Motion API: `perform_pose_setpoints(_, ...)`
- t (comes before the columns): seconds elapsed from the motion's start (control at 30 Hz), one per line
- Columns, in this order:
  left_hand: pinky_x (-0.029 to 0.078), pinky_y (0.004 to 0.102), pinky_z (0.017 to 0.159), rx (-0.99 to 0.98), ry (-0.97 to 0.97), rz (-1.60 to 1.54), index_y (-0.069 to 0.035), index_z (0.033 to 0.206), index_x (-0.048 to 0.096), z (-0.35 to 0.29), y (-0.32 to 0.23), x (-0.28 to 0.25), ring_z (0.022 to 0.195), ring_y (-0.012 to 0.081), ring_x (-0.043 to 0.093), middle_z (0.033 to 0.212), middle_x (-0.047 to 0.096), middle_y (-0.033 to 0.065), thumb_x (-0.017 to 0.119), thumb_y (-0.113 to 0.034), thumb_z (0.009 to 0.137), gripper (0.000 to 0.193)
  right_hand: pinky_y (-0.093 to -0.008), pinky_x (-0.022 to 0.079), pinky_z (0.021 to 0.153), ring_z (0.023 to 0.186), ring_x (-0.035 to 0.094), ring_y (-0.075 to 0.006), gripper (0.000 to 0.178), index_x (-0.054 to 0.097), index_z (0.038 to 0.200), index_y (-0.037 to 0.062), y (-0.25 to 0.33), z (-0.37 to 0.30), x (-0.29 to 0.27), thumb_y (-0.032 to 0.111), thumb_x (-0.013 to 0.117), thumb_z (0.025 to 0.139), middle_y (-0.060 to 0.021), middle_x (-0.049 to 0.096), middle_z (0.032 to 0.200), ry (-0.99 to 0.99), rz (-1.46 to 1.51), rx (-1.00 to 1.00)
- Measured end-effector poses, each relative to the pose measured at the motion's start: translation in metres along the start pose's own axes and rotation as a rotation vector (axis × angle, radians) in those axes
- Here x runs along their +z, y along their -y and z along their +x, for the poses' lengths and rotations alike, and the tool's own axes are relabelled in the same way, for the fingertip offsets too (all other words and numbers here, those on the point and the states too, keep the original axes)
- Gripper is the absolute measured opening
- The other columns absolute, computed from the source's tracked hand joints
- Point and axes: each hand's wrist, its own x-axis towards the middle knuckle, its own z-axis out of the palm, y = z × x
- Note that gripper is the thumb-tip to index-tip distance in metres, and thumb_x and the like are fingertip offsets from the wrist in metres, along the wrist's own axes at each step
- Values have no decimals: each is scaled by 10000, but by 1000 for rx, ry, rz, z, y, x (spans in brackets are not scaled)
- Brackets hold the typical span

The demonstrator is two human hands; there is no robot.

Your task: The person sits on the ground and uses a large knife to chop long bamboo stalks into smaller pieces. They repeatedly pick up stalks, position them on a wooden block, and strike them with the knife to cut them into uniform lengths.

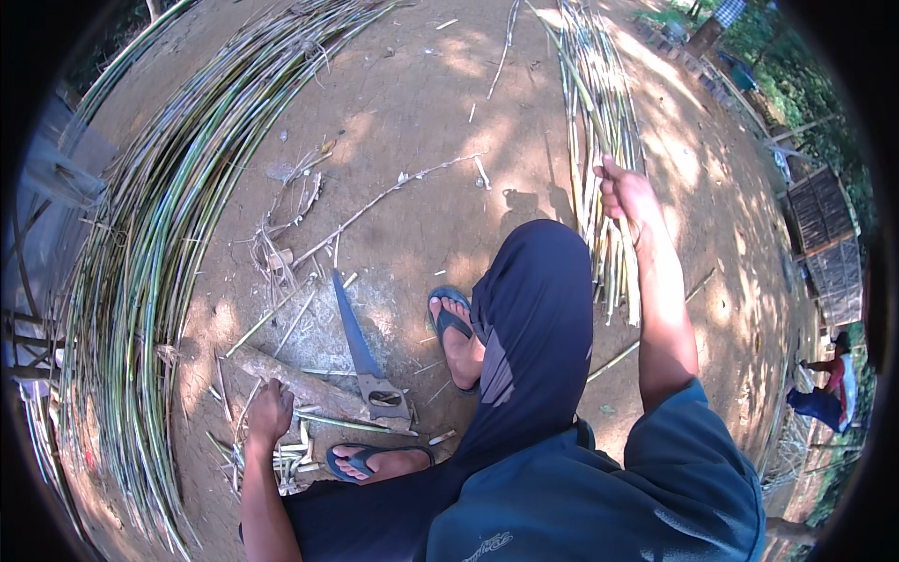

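My right hand (pixel 629 195) is closed around a bamboo cane (pixel 588 98), over a long bundle of pale bamboo canes (pixel 609 112) on the ground ahead to the right. Low on the left, my left hand (pixel 271 412) is curled beside a short log (pixel 314 384); whatever its fingers hold is hidden. Thin sticks lie next to it. A handsaw (pixel 354 328) rests with its grey handle on the log and its blade pointing away. Short cut pieces of cane (pixel 295 456) lie between my left hand and my sandalled foot (pixel 379 461).
A big heap of long green canes (pixel 150 253) curves along the left side. Dry twigs (pixel 281 225) and a long thin branch (pixel 384 195) lie on the dirt ahead. At the far right, a person (pixel 829 384) is near a woven panel (pixel 826 239).
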Motion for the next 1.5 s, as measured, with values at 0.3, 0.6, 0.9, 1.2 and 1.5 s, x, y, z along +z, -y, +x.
perform_pose_setpoints(0.3, 469, 551, 766, -21, 91, -51, 30, 923, 579, -8, 1, 6, 872, 487, 609, 874, 634, 317, 575, -270, 866, 306, -440, 479, 834, 871, 657, -409, 406, 676, 961, -40, -118, 64, -132, 348, 559, 936, -273, 670, 887, -493, -900, -249)
perform_pose_setpoints(0.6, 478, 520, 823, -82, 206, 12, 37, 1029, 592, -6, -7, 6, 938, 462, 615, 965, 642, 302, 566, -280, 870, 355, -500, 478, 885, 990, 617, -469, 471, 653, 983, -57, -128, 137, -232, 400, 545, 942, -326, 641, 992, -605, -1210, -157)
perform_pose_setpoints(0.9, 490, 473, 862, -194, 230, 40, -39, 1089, 616, -9, 37, 48, 968, 395, 633, 999, 668, 225, 633, -302, 808, 385, -513, 439, 956, 1195, 478, -403, 898, 368, 1396, 128, -171, 185, -195, 635, 704, 734, -211, 372, 1378, -1121, -1498, -206)
perform_pose_setpoints(1.2, 483, 437, 960, -716, 339, 2, -103, 1172, 645, -56, 168, 52, 1140, 323, 608, 1214, 642, 152, 565, -114, 827, 355, -437, 440, 944, 1150, 499, -352, 723, 492, 1319, 22, -220, 177, -65, 429, 749, 780, -258, 433, 1295, -752, -1234, -376)
perform_pose_setpoints(1.5, 480, 435, 965, -832, -102, 70, -91, 1120, 664, -70, 303, 64, 1065, 325, 636, 1158, 661, 172, 624, -220, 806, 341, -380, 375, 1031, 1237, 490, -237, 552, 497, 1365, 83, -72, 143, 16, 386, 628, 922, -93, 526, 1347, 115, -634, -182)
